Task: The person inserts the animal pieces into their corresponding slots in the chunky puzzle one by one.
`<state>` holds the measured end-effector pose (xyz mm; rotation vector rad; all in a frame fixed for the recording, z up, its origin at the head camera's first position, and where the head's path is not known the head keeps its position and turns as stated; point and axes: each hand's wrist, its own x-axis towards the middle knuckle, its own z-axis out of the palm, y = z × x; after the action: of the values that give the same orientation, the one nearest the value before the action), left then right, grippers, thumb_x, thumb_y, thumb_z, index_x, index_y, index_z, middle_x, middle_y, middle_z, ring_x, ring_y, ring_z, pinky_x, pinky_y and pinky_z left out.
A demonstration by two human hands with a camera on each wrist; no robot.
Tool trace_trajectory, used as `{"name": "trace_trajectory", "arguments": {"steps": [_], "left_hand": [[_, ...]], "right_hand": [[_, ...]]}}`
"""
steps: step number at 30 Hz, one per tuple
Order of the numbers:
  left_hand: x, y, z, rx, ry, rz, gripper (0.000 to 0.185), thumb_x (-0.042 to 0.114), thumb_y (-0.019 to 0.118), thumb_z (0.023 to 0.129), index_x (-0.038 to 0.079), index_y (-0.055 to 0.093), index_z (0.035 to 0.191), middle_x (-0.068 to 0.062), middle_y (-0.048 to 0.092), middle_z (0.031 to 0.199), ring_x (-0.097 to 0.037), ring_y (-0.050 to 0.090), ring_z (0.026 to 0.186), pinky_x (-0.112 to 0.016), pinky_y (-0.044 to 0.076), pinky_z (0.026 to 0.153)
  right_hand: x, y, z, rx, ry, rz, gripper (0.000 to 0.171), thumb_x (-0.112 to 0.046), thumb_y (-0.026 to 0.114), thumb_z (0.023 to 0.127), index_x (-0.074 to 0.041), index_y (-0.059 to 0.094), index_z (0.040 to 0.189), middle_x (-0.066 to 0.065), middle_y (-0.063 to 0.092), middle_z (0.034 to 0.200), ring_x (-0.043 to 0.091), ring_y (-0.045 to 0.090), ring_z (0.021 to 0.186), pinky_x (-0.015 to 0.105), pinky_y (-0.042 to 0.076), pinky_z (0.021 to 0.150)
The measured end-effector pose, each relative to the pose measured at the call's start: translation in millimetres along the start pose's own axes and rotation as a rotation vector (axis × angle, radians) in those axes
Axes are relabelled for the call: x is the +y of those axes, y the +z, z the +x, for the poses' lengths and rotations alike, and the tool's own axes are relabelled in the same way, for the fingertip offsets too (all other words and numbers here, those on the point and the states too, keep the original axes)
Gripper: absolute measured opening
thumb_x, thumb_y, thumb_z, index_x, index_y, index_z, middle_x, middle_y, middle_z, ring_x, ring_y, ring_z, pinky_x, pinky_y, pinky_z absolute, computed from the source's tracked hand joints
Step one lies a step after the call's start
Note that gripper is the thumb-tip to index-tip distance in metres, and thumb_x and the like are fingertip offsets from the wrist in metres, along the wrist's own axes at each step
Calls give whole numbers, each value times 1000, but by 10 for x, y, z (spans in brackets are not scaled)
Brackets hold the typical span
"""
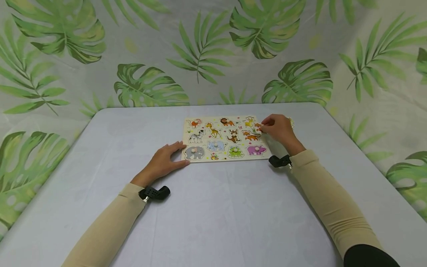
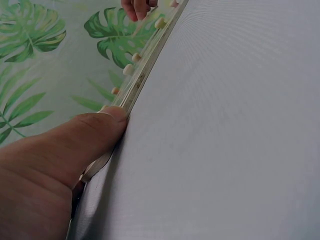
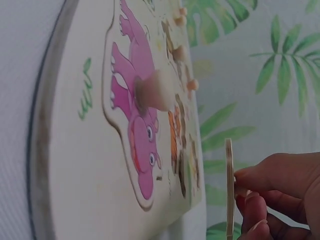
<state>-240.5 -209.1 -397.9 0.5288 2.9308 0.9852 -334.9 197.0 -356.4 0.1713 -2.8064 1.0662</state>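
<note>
A wooden animal knob puzzle board (image 1: 230, 146) lies on the table. My left hand (image 1: 164, 158) holds its near left corner, thumb along the front edge, fingers at the left side. Above the board's right part, my right hand (image 1: 279, 129) pinches a puzzle piece (image 3: 229, 190) by its knob. That piece is edge-on in the right wrist view; the head view shows some orange print on it, but its animal is hard to make out. Nearby on the board are a tiger (image 1: 251, 136) and a purple hippo (image 3: 137, 85) with a wooden knob.
A small yellowish thing (image 1: 292, 123) sits beyond the right hand, mostly hidden by it. The white-covered table (image 1: 213, 215) extends around the board. Behind it hangs a leaf-patterned cloth (image 1: 213, 55).
</note>
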Motion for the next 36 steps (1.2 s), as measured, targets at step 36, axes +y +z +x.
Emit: {"name": "trace_trajectory", "arguments": {"steps": [36], "left_hand": [[1,1,-2,-2,2,0,67,46,72,85,13,52,139,-9,40,150,-28,32,141,-47,17,118]], "right_hand": [[-124,259,-17,-65,-42,-2,18,-17,70,88,-2,69,99,14,67,91,26,61,82,39,52,71]]}}
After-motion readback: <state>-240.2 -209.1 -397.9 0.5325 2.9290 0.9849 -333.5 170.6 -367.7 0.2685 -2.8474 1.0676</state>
